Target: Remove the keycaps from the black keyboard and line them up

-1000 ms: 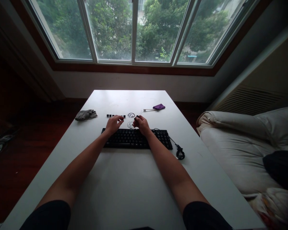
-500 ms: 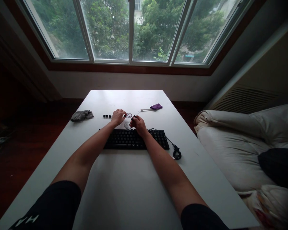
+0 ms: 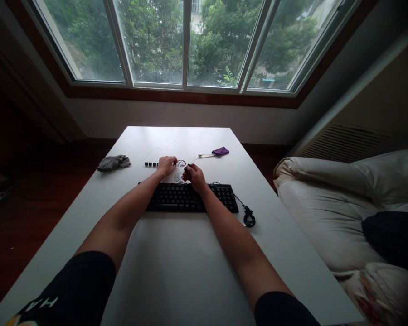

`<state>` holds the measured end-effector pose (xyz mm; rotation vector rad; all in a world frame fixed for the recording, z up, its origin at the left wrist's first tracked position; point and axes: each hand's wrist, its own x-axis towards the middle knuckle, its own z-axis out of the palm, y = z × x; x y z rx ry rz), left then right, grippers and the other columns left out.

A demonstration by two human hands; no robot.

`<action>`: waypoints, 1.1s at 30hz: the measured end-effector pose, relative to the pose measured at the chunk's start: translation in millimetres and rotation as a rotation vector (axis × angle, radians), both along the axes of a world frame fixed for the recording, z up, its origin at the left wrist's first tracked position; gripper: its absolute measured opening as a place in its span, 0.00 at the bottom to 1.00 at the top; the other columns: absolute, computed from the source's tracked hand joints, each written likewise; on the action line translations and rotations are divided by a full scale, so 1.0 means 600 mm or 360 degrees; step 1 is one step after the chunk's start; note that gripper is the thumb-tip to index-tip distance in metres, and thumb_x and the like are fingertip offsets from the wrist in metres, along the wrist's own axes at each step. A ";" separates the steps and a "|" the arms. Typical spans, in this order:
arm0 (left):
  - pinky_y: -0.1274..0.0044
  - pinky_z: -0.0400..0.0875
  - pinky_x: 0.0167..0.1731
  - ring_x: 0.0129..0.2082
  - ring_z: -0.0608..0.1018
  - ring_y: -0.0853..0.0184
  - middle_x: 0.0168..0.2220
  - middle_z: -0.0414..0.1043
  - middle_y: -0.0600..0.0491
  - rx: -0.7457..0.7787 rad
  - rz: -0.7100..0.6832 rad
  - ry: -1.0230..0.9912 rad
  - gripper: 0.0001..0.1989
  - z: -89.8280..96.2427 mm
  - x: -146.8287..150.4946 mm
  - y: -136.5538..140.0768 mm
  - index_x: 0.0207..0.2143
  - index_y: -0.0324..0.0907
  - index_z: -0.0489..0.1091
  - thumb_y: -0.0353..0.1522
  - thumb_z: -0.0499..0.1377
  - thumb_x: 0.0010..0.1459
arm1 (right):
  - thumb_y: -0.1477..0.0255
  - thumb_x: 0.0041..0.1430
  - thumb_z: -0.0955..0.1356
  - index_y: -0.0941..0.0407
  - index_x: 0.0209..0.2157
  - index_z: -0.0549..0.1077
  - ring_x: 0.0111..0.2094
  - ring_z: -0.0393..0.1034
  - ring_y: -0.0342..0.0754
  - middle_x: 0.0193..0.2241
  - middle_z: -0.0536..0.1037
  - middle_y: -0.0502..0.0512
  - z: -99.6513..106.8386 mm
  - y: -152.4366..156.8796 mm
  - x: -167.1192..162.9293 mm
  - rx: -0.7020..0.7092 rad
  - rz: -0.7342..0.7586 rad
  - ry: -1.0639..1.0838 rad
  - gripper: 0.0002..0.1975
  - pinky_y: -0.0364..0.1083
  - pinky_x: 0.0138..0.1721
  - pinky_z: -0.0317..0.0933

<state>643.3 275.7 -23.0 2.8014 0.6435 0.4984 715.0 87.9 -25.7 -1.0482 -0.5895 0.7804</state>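
Left hand (image 3: 167, 166) — moved over keycaps (image 3: 150, 164).

Blk kbd (image 3: 177, 198) flat, w/ sm. blk keycaps (image 3: 150, 164) rowed behind.

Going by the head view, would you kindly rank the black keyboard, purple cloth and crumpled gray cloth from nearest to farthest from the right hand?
From the right hand:
1. Black keyboard, beneath its wrist.
2. Purple cloth, beyond it, to the right.
3. Crumpled gray cloth, far to the left.
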 end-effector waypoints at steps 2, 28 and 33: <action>0.65 0.64 0.53 0.48 0.76 0.56 0.44 0.80 0.50 0.0003 0.0008 0.0007 0.12 -0.001 0.000 0.000 0.42 0.47 0.77 0.30 0.60 0.55 | 0.55 0.51 0.74 0.54 0.34 0.67 0.20 0.70 0.42 0.22 0.74 0.46 0.001 -0.001 -0.001 -0.0016 -0.0008 0.0000 0.20 0.42 0.22 0.67; 0.66 0.65 0.54 0.50 0.76 0.57 0.49 0.78 0.51 -0.0037 -0.0087 0.0026 0.17 0.009 -0.006 -0.002 0.48 0.49 0.76 0.28 0.60 0.56 | 0.56 0.53 0.74 0.54 0.34 0.67 0.20 0.70 0.42 0.22 0.74 0.46 0.000 -0.005 0.003 0.0035 0.0009 0.0002 0.18 0.42 0.23 0.68; 0.63 0.65 0.55 0.53 0.73 0.54 0.53 0.74 0.48 -0.0014 -0.0056 -0.0111 0.15 0.020 -0.027 -0.018 0.50 0.48 0.75 0.31 0.59 0.61 | 0.57 0.52 0.74 0.54 0.34 0.67 0.19 0.70 0.42 0.22 0.73 0.45 -0.001 -0.004 0.004 0.0046 0.0004 0.0035 0.18 0.42 0.21 0.66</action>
